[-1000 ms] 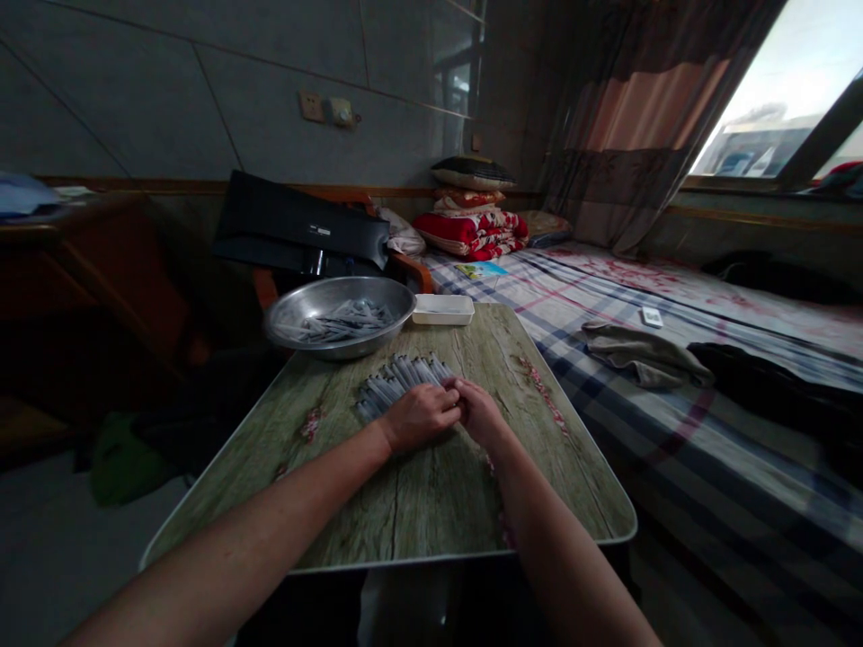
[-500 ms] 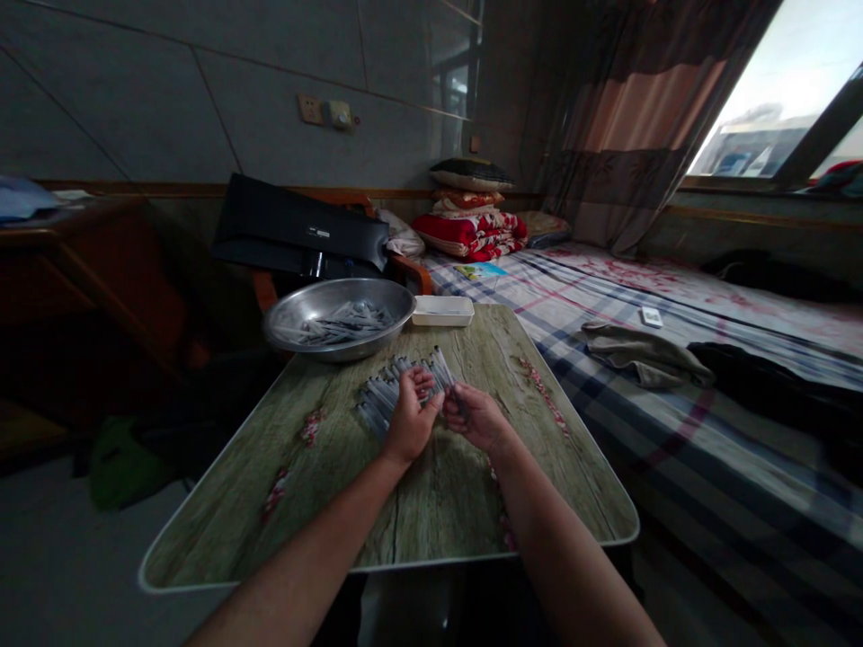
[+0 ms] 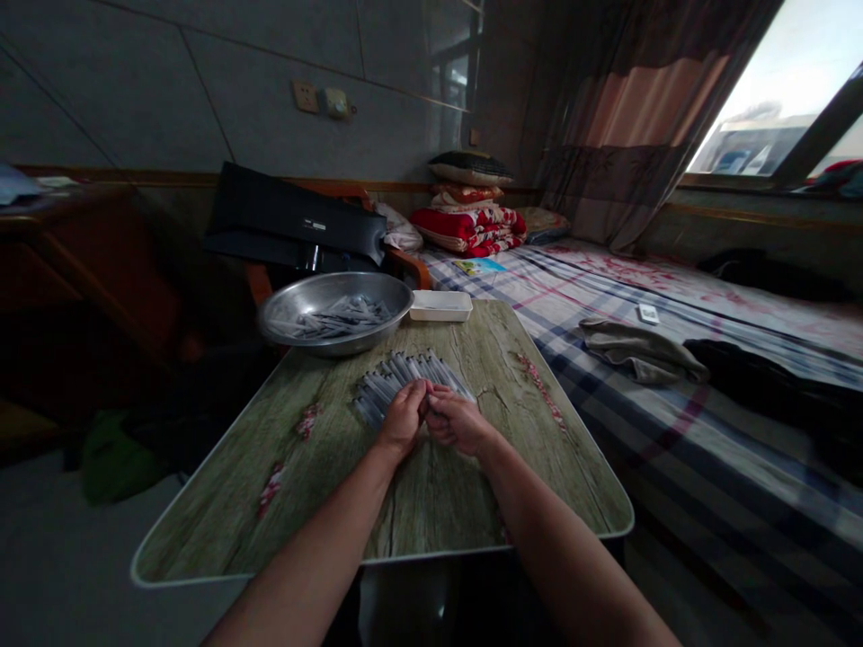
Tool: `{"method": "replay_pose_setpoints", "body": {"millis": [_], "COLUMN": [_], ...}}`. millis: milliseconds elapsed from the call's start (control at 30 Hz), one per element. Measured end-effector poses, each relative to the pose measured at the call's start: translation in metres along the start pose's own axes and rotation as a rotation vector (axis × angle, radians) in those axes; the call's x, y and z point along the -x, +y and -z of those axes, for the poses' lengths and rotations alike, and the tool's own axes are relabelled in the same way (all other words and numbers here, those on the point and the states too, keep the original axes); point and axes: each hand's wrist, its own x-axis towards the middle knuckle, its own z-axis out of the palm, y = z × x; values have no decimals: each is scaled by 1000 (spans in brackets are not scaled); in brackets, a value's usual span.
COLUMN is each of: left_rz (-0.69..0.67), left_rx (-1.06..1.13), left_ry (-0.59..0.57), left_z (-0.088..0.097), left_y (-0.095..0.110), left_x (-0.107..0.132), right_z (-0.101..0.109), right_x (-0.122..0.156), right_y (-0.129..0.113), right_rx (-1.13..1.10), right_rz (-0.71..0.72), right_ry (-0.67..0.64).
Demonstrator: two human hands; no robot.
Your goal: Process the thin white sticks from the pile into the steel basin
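Note:
My left hand [image 3: 404,412] and my right hand [image 3: 456,420] meet over the middle of the table, fingers closed and fingertips touching. Whatever they pinch, if anything, is hidden by the fingers. Just beyond them a row of clear pens [image 3: 379,382] with dark ends lies side by side on the wood-patterned table [image 3: 324,503]. The near ends of some pens are covered by my hands. At the back left stands a wide metal basin [image 3: 270,322] with many more loose pens [image 3: 347,316] heaped inside.
A white plastic tray [image 3: 441,307] sits beside the basin at the table's back edge. Behind them a black monitor [image 3: 297,220] leans on a wooden chair. To the right is a bed with a checked sheet [image 3: 539,301], a grey cloth [image 3: 630,346] and folded quilts [image 3: 472,229].
The pens held up in my right hand now lie with the row. Both hands have moved slightly left and closed together, and the left fingers have curled in.

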Motion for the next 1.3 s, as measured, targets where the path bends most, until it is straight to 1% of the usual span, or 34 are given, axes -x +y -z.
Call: {"method": "replay_pose_setpoints", "body": {"millis": [167, 267, 333, 400, 467, 567, 633, 700, 800, 933, 1033, 1100, 1200, 1300], "left_rz": [-6, -25, -41, -38, 12, 161, 245, 296, 348, 403, 423, 428, 375, 296], "left_rx": [44, 67, 136, 203, 260, 349, 396, 430, 461, 452, 440, 438, 455, 423], "left_ry": [-19, 24, 65, 71, 14, -169, -265, -322, -403, -464, -463, -445, -362, -247], "left_z": [5, 7, 9, 13, 17, 22, 25, 29, 33, 36, 36, 35, 29, 22], "left_y": [7, 13, 18, 23, 28, 34, 34, 32, 28, 24, 23, 24, 29, 34], "left_x": [1, 2, 3, 3, 5, 8, 9, 10, 9, 7, 7, 7, 9, 11], "right_z": [-6, -5, -3, 0, 3, 10, 13, 15, 16, 13, 10, 9, 10, 14], "right_x": [-1, -1, 0, 0, 0, -1, -3, -5, -7, -6, -4, -3, -3, -5], "right_y": [4, 3, 1, -2, -6, -9, -10, -9, -7, -3, -2, -2, -3, -5], "right_rx": [42, 74, 85, 62, 8, -70, -100, -117, -112, -20, 76, 101, 65, -14], "right_rz": [28, 46, 62, 90, 122, 132, 138, 139, 121, 149, 188, 202, 211, 215], "right_ry": [-35, -19, 1, 26, 62, 135, 187, 209, 200, 210, 213, 208, 201, 244]}}
